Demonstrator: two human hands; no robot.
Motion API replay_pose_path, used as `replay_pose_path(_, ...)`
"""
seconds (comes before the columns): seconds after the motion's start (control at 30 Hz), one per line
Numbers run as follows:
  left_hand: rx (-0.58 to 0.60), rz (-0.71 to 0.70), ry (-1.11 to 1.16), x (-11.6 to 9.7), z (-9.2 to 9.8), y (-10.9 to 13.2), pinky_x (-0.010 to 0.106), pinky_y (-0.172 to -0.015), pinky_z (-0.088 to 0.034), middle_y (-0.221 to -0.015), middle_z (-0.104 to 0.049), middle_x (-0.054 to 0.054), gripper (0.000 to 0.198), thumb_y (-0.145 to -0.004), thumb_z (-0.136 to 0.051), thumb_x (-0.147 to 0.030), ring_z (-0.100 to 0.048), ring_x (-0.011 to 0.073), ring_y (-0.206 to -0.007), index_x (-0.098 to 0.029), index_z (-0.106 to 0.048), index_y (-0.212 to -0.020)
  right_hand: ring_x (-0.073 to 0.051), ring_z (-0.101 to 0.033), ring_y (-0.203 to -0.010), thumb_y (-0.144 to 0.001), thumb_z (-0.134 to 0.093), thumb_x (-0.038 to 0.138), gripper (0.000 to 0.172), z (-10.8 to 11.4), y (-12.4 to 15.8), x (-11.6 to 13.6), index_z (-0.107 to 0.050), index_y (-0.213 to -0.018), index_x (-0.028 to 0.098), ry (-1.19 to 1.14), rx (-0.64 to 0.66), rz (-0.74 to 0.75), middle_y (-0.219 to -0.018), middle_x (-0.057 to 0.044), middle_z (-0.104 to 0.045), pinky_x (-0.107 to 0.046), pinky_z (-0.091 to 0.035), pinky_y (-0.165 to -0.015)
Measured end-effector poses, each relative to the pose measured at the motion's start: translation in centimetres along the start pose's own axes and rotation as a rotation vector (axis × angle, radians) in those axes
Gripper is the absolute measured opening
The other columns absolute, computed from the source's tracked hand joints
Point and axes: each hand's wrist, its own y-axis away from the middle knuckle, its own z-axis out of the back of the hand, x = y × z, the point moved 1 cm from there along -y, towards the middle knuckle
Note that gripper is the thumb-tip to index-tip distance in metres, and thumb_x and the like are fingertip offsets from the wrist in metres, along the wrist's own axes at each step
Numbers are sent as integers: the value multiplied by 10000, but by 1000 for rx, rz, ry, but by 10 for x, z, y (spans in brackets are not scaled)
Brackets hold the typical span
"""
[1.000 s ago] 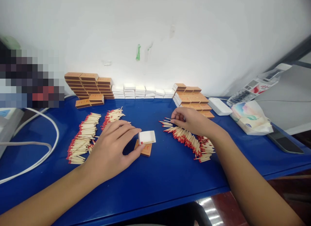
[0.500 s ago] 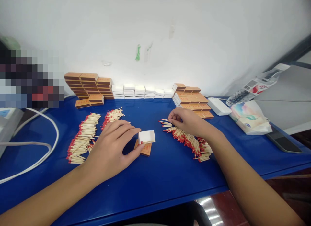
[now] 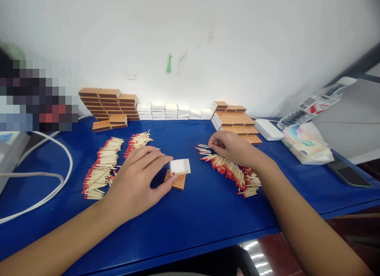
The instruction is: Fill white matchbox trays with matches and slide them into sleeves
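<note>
My left hand (image 3: 139,175) grips a white matchbox tray (image 3: 179,166) between thumb and fingers, tilted so that its inside faces me. A red-tipped match (image 3: 175,174) lies along the tray's lower side. Beneath the tray is an orange matchbox cover (image 3: 178,184), partly hidden. To the right, my right hand (image 3: 225,145) is pinched at the far-left end of a spread of loose matches (image 3: 227,169); its fingertips meet the end of a match (image 3: 203,145). The right forearm covers some of that spread.
Two match piles, a long one (image 3: 103,165) and a smaller one (image 3: 138,141), lie left. Along the wall stand stacked orange matchboxes (image 3: 103,104), white trays (image 3: 164,111) and more matchboxes (image 3: 234,120). A white device (image 3: 268,129), tissue pack (image 3: 307,143), phone (image 3: 347,171) and white cable (image 3: 69,165) lie at the sides.
My right hand has shifted very slightly to the right, its fingers still pinched at the matches. My left hand and the tray stay in place.
</note>
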Motion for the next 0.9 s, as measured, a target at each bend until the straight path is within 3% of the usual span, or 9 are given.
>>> replay_pose_path(0.43, 3, 5, 1, 0, 0, 0, 498, -1028, -596, -1121, -815, 72, 220, -986, -746, -206, -715, 299, -1117, -204, -714, -1203, -223, -634, -750, -977, -617, 336, 158, 0, -1, 9, -681, -888, 223, -53, -4, -10, -852, -71, -720, -350, -454, -673)
replay_pose_path(0.73, -5, -17, 8, 0, 0, 0, 500, -1038, -591, -1132, -810, 86, 238, -984, -770, -203, -704, 298, -1125, -168, -720, -1215, -224, -619, -810, -977, -547, 215, 128, -7, -1, 2, -630, -880, 222, -18, -18, 29, -940, -86, -707, -351, -446, -724)
replay_pose_path(0.9, -21, 14, -7, 0, 0, 0, 508, -1030, -591, -1125, -812, 78, 233, -973, -778, -201, -704, 296, -1111, -185, -722, -1199, -235, -619, -850, -1057, -547, 289, 146, -3, 3, 18, -630, -954, 226, -67, -78, 82, -990, -93, -708, -364, -452, -742)
